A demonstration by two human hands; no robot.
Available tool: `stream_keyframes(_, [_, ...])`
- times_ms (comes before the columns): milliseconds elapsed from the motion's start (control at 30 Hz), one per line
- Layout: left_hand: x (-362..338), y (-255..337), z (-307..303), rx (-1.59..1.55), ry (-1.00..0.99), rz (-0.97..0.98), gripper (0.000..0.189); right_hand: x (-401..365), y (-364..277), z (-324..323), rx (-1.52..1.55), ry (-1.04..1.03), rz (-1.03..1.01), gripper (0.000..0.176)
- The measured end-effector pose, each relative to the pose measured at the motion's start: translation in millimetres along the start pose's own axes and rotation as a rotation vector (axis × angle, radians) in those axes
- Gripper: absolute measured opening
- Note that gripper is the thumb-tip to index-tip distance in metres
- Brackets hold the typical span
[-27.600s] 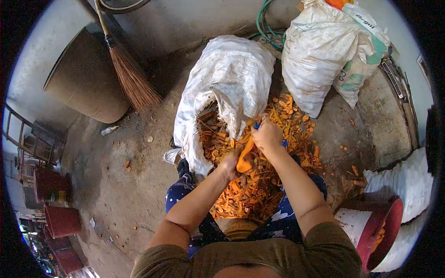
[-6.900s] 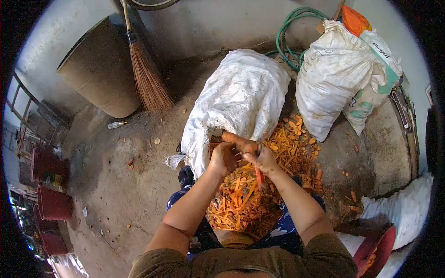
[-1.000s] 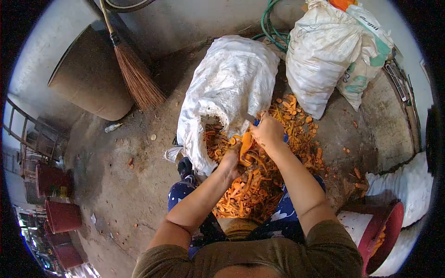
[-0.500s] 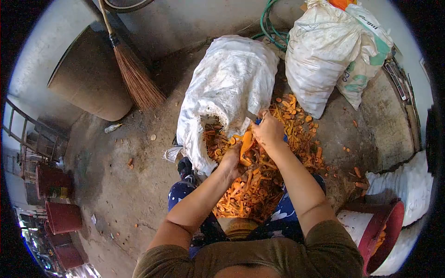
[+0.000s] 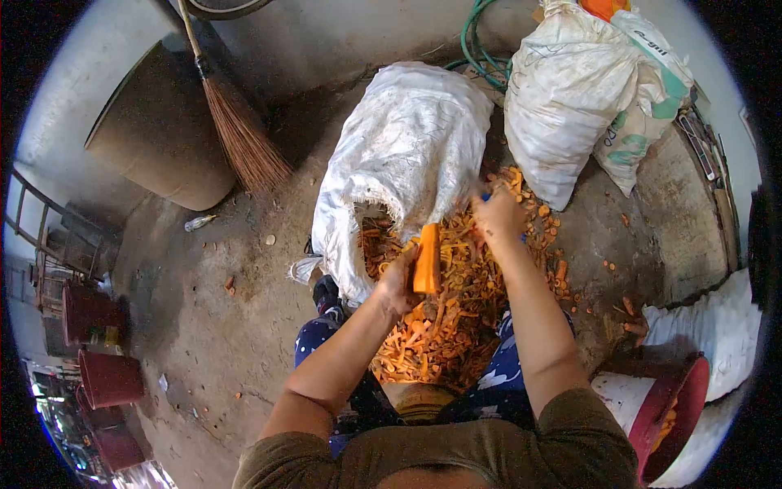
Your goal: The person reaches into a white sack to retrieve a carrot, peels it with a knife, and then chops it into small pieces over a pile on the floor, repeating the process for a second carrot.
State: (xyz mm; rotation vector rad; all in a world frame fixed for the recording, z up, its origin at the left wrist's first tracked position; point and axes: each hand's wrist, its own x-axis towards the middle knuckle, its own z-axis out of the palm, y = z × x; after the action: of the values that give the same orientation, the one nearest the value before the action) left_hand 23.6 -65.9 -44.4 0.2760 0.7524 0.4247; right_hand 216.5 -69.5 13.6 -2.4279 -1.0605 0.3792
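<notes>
Hands, two: left hand, right hand; whole carrot, one; blue-handled tool, one; heap of peelings, one, pieces past counting; white sacks beyond the heap, three: open sack, full sack, green-printed sack; broom, one; brown drum, one; green hose, one; red tubs, three; red-rimmed bucket, one.

floor: concrete floor lying dusty | wall: broom leaning on grey wall beside brown drum | hose: green hose coiling | light: daylight falling
</notes>
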Motion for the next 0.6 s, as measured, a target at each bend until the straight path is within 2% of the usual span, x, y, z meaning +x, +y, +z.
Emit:
stream_keyframes(100, [-7,3,12,0.073,0.081,0.037,0.039,-14,-1,27,0.189,-0.034,-0.199,0.044])
stream_keyframes(200, [-7,0,15,0.117,0.135,0.054,0.039,-29,-12,22,0.102,-0.045,-0.298,0.042])
stream_keyframes(233, [-5,-2,15,0.124,0.147,0.053,0.039,-32,-12,23,0.057,0.056,-0.351,0.042])
stream_keyframes(367, [-5,-5,18,0.121,0.078,-0.002,0.039,-30,-10,25,-0.029,0.021,-0.362,0.045])
stream_keyframes(433, [-17,-3,40,0.215,0.28,-0.031,0.032,-30,-13,23,-0.093,0.0,-0.309,0.046])
stream_keyframes(567, [-13,-9,33,0.203,0.149,-0.018,0.033,-23,-8,27,-0.137,-0.012,-0.289,0.047])
stream_keyframes(600, [-19,-8,33,0.351,0.16,-0.009,0.032,-15,-5,23,-0.087,-0.019,-0.19,0.047])
